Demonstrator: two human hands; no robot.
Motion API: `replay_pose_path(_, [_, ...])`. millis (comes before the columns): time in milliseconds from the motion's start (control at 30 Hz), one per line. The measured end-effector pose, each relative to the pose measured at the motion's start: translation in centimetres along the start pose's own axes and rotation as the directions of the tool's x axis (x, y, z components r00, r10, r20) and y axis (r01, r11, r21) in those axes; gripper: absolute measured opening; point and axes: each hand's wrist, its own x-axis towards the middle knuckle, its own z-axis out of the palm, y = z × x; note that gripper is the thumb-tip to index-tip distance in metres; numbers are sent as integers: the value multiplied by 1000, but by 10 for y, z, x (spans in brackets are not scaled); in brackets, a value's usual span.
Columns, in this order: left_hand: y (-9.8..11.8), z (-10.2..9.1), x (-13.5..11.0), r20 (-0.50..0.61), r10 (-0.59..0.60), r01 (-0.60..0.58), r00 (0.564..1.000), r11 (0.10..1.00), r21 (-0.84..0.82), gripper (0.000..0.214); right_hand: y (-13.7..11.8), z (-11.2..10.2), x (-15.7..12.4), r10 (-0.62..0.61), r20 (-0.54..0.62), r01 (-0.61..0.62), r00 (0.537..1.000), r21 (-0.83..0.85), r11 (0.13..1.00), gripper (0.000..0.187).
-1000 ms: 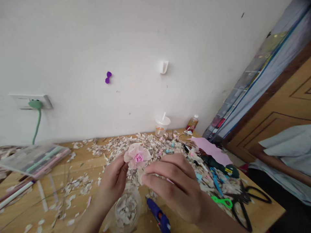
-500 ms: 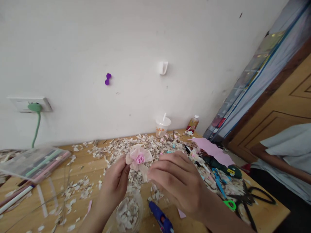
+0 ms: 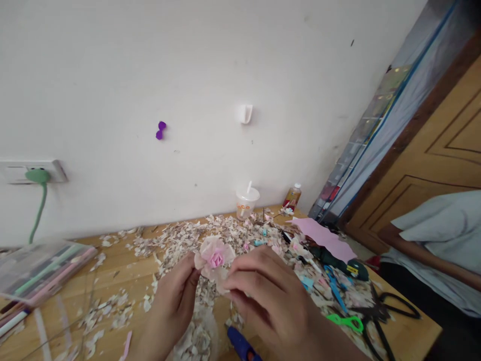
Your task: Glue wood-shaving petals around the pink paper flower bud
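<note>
Both hands are held up in front of the body, close together. The left hand (image 3: 173, 298) reaches up from below, and its fingers (image 3: 190, 273) are pinched tight at the top. The right hand (image 3: 272, 298) comes in from the right with its back up. Its fingers (image 3: 240, 279) are bent, point left and are pinched too.

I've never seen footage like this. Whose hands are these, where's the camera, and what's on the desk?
No machine here: a person wears a camera on the head, looking down at their own bare hands. The left hand holds a pale pink paper flower; the right hand pinches a petal at its lower edge. The wooden table is strewn with paper scraps, plus a blue glue gun, black scissors and a pink sheet. The sleeve at right is someone else's.
</note>
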Motion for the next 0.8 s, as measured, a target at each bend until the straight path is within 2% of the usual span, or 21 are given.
replay_pose_path(233, [4,2,3,44,27,-27,999,1000,7,24,2,-3,-5,65,-22,-63,998,81,995,14])
replay_pose_path(433, [4,2,-1,67,8,-8,998,1000,0,23,-1,-4,-9,139,74,-145,987,80,986,11])
replay_pose_path(567, [4,3,-2,86,-8,8,996,1000,3,24,-4,-4,-9,128,67,-131,990,51,990,11])
replay_pose_path(800, [7,2,1,116,7,-2,993,999,-45,28,-4,-3,-10,197,39,-199,980,47,979,12])
